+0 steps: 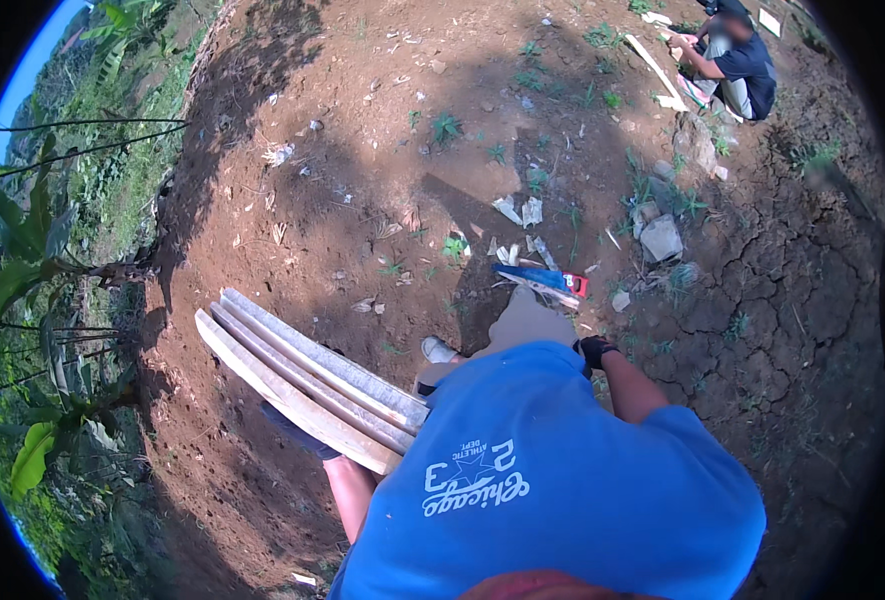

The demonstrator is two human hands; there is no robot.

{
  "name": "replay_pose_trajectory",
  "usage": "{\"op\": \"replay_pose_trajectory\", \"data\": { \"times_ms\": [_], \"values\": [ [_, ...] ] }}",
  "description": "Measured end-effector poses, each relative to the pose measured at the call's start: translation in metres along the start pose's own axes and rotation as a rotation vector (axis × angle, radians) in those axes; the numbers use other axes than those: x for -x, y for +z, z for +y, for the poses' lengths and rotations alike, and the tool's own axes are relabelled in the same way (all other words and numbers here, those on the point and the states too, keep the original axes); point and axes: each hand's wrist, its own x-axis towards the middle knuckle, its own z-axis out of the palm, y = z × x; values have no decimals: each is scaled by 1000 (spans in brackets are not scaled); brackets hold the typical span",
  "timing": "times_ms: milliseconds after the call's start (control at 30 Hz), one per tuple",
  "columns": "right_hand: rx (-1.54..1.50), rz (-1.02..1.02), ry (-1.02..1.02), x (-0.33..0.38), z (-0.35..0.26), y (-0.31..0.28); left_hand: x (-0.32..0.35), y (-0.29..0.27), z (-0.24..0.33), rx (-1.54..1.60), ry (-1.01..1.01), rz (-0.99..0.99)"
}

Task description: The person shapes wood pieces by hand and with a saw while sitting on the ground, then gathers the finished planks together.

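Observation:
My left hand (299, 430), in a dark glove, holds a stack of long pale wooden boards (307, 385) from below at my left side. The boards lie side by side and stick out ahead and to the left; they hide most of the fingers. My right hand (593, 351), also gloved, is low beside my right leg, its fingers mostly hidden. A handsaw (540, 275) with a blue blade and red handle lies just beyond my knee, among pale wood scraps. I cannot tell whether my right hand touches anything besides the trouser leg.
Another person (737, 65) sits at the far right, near a long pale wooden strip (654, 66). Grey stones (660, 238) lie to the right on cracked soil. Leafy plants (32, 250) edge the slope on the left. Wood chips and small weeds dot the brown dirt.

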Motion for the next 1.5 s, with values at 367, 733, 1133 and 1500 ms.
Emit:
{"op": "replay_pose_trajectory", "data": {
  "times_ms": [367, 733, 1133, 1500],
  "values": [
    [-403, 197, 215, 12, 195, -59, -7, 203, -10, 527, -234, -447],
    [-482, 227, 276, 9, 289, -94, 9, 407, 41, 220, -170, -303],
    [-859, 297, 269, -41, 384, -287, -80, 677, 1, 349, -301, -500],
    [-852, 586, 550, -22, 498, -459, -166, 987, -6, 470, -495, -670]
  ]
}}
